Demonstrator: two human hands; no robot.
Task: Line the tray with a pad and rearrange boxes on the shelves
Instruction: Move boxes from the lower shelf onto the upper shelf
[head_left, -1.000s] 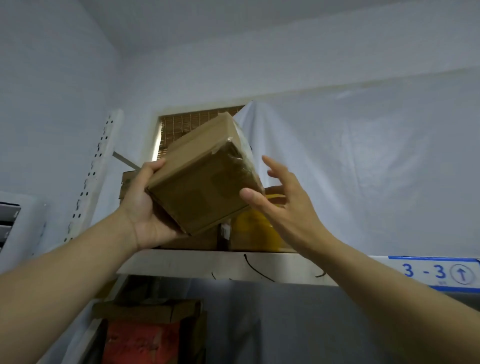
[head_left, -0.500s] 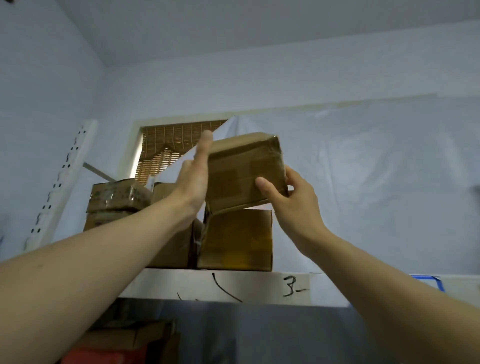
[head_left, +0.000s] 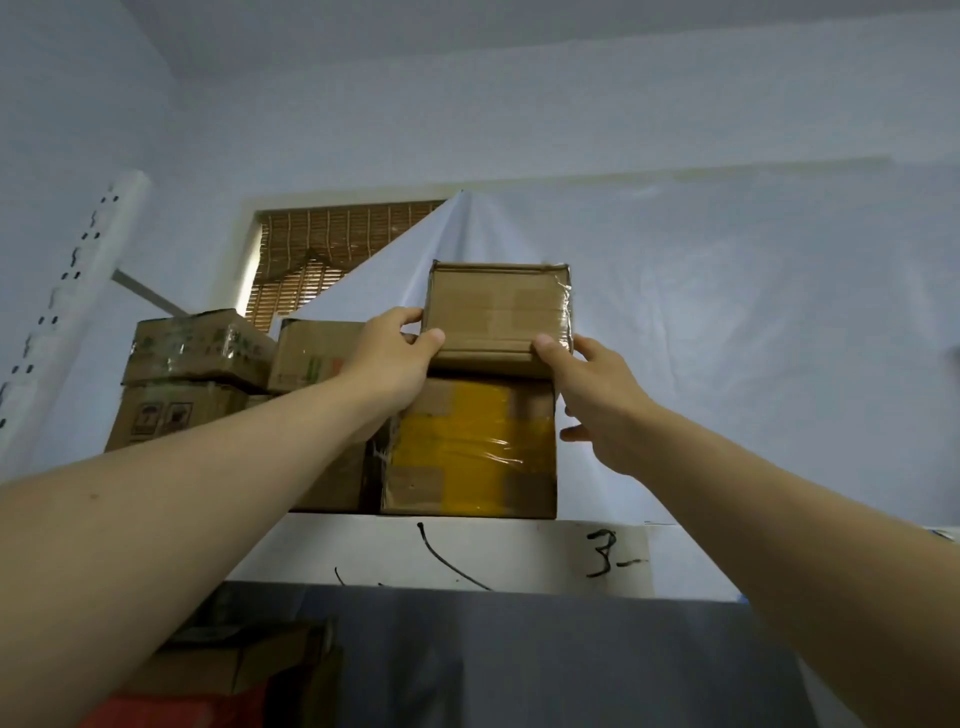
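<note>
Where the small taped cardboard box (head_left: 497, 317) sits, at about twelve o'clock from the centre of the view, it rests flat on top of the larger yellow-taped box (head_left: 470, 447), with its long axis running left to right, parallel to the white shelf edge (head_left: 467, 551) below. Both hands meet it at its lower front corners: the left hand (head_left: 387, 358) pinches the corner at nine o'clock of the box, thumb on the front face and fingers curled round the side, while the right hand (head_left: 597, 395) grips the corner at three o'clock, thumb on the front and the other fingers going behind, where they are hidden. Neither hand is clearly nearer; they flank it evenly, so any squaring or pushing back would probably be shared. The stacking step looks nearly done, with only letting go left. At nine o'clock from the stack stand more cardboard boxes (head_left: 197, 374), one tilted on another, beside a perforated white upright (head_left: 83, 280). Behind hangs a white sheet (head_left: 727, 338), partly covering a bamboo blind (head_left: 332, 249). The shelf edge carries a handwritten "3-" mark (head_left: 610, 553), and at seven o'clock a lower box (head_left: 244, 670) shows dimly.
</note>
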